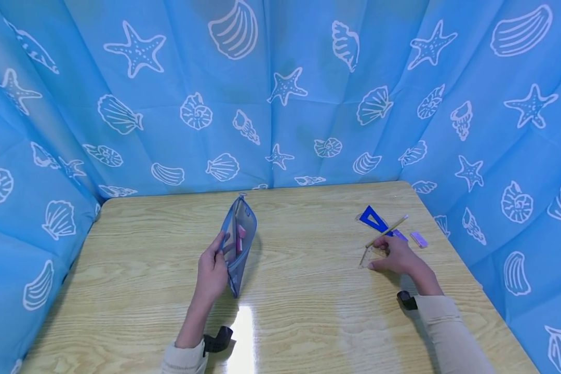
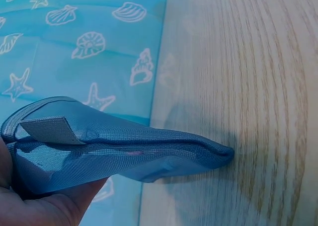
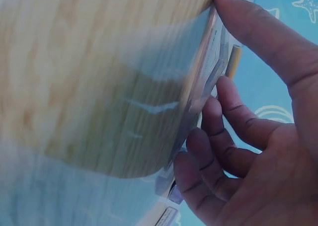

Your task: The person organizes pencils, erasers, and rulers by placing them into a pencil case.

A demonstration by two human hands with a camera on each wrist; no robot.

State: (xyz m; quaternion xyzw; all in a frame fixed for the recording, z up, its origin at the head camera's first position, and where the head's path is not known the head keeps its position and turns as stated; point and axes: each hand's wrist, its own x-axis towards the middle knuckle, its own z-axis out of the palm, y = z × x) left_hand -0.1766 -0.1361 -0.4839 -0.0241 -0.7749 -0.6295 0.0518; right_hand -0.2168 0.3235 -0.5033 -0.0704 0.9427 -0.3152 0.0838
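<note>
My left hand (image 1: pixel 213 270) grips the near side of a blue mesh zip pouch (image 1: pixel 249 236), held upright with its mouth spread. Something pink (image 1: pixel 240 232) shows inside it. In the left wrist view, the thumb lies along the pouch (image 2: pixel 134 159). Over on the right, my right hand (image 1: pixel 399 259) holds a clear plastic drawing tool (image 1: pixel 364 258) between thumb and fingertips, low at the table; its exact kind is unclear. A yellow pencil (image 1: pixel 395 225) lies slanted just beyond the fingers, across a blue set square (image 1: pixel 367 212).
A pinkish-purple eraser (image 1: pixel 418 239) lies right of the hand, and a purple piece (image 1: pixel 398 235) sits by the knuckles, partly hidden. Blue curtains (image 1: pixel 271 124) with shell prints stand around the wooden table (image 1: pixel 145 249). Glare crosses the table's front.
</note>
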